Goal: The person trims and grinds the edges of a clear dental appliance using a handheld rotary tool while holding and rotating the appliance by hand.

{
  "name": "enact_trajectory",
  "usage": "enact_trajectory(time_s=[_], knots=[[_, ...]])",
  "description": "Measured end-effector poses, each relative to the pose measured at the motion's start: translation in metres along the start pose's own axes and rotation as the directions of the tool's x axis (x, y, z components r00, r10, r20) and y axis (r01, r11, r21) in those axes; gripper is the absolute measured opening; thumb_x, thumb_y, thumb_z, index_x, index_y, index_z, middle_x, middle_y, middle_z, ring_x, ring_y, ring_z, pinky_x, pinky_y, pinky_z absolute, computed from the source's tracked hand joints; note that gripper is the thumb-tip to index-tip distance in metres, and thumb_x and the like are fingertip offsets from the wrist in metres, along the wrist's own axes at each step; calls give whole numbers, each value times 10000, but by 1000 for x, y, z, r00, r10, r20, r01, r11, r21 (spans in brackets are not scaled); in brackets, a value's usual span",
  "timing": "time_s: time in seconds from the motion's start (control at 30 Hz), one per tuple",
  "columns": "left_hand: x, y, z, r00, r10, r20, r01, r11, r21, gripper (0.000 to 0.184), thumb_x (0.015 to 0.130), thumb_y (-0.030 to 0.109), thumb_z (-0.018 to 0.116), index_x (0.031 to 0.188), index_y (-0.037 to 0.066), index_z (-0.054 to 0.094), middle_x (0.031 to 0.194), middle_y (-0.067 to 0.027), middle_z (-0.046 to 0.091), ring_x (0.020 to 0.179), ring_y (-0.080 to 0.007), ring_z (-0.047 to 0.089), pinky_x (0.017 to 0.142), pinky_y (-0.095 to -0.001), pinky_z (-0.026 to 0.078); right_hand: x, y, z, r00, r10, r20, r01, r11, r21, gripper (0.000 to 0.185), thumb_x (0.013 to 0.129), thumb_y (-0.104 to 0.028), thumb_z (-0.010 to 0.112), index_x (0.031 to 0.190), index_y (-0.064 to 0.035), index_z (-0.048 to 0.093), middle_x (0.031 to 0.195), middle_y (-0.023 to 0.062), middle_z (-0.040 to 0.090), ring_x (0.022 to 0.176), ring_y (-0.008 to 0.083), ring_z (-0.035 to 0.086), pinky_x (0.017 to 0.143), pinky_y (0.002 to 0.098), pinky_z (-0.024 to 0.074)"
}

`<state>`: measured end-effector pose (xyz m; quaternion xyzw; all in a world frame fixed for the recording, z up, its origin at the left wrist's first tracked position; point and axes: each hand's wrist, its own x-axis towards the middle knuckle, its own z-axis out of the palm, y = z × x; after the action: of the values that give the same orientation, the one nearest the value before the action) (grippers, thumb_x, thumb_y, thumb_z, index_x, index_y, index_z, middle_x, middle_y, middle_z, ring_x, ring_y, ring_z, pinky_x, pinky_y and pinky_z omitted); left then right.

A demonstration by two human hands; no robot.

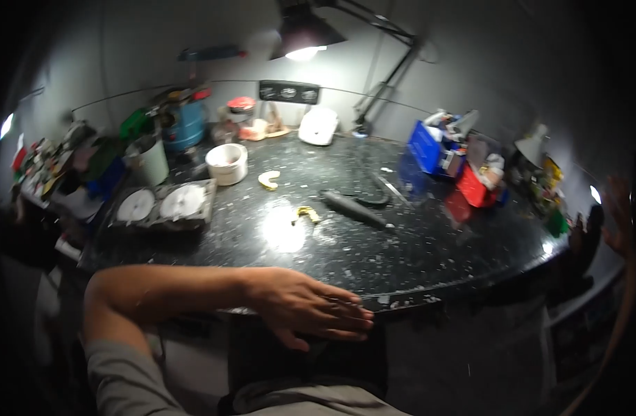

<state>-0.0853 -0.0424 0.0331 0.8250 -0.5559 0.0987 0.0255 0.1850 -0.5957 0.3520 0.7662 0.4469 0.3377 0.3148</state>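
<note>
My left hand point(307, 306) is stretched out flat, palm down, across the front edge of the black speckled table point(422, 243), above my lap. Its fingers are extended and hold nothing. At the far right, dim and blurred, my right hand point(616, 216) is raised beside the table's end, its fingers apparently extended with nothing visible in them. Past my left hand lie a yellow curved piece point(307, 214) and a paler horseshoe-shaped piece point(269, 180). A dark rotary handpiece point(356, 209) with a cord rests to their right.
On the left stand a dark box with two white discs point(183, 201), a white round pot point(227, 165) and a blue container point(184, 127). A desk lamp point(307, 33) shines from the back. Filled blue point(425, 147) and red point(473, 188) bins stand right.
</note>
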Motion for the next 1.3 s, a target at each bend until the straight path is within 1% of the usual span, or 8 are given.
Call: enact_trajectory(time_s=[0.23,0.37,0.43,0.5,0.57,0.83,1.13,1.3], knots=[[5,-2,4,998,-13,-55,15,999,40,713,978,467,439,1551,59,323,1595,-148,335,1500,-223,282,1258,-394,170,33,0,21,965,-261,6,258,951,-173,987,795,-432,729,1595,-246,182,1591,131,352,1489,370,272,1204,598,171],[-10,-14,-3,982,-122,-142,148,971,189,619,955,449,555,1500,180,439,1546,-144,404,1458,-265,357,1221,-424,283,71,-6,110,955,-174,-239,181,983,10,680,842,-272,621,1475,-93,451,1559,206,371,1469,425,294,1186,580,230],[-26,-38,-14,849,-317,-422,343,939,-15,540,841,203,775,1342,149,580,1348,-119,564,1310,-293,519,1043,-400,515,121,-79,102,955,-59,-290,138,955,262,578,859,-164,611,1414,-41,504,1415,213,514,1346,407,464,1099,501,372],[-38,-75,-25,738,-261,-622,617,632,468,345,840,134,755,1167,74,661,1253,-139,628,1209,-280,598,1025,-413,519,179,-176,87,950,81,-302,100,836,539,424,872,-225,685,1251,-40,633,1175,183,668,1087,310,665,922,400,507],[-43,-109,-21,276,-400,-874,823,568,0,446,832,59,738,1259,52,609,1172,-166,659,1116,-325,627,957,-399,518,230,-257,83,985,32,-172,126,555,822,377,906,-325,667,1159,-45,678,1051,143,712,963,257,694,836,366,518],[-59,-102,10,208,-929,-306,936,280,-211,295,865,343,742,1046,109,750,1025,-125,656,1033,-296,612,898,-391,495,362,-424,101,884,-322,338,-150,490,859,735,672,-693,779,998,-36,730,905,147,721,855,268,677,785,386,531],[-17,-98,37,259,-913,-316,953,294,-68,270,807,193,790,1062,111,752,1069,-74,663,1063,-281,566,989,-407,438,358,-438,142,946,-180,271,-281,-872,401,407,914,-448,691,950,-46,638,688,-11,599,475,49,527,398,196,426],[-15,-100,24,17,-933,-359,807,224,-546,187,869,112,756,1047,64,726,1038,-48,713,1004,-182,647,922,-330,501,355,-446,126,991,65,121,57,-996,66,243,937,-301,707,964,-100,572,715,-46,465,540,53,453,492,205,430]])
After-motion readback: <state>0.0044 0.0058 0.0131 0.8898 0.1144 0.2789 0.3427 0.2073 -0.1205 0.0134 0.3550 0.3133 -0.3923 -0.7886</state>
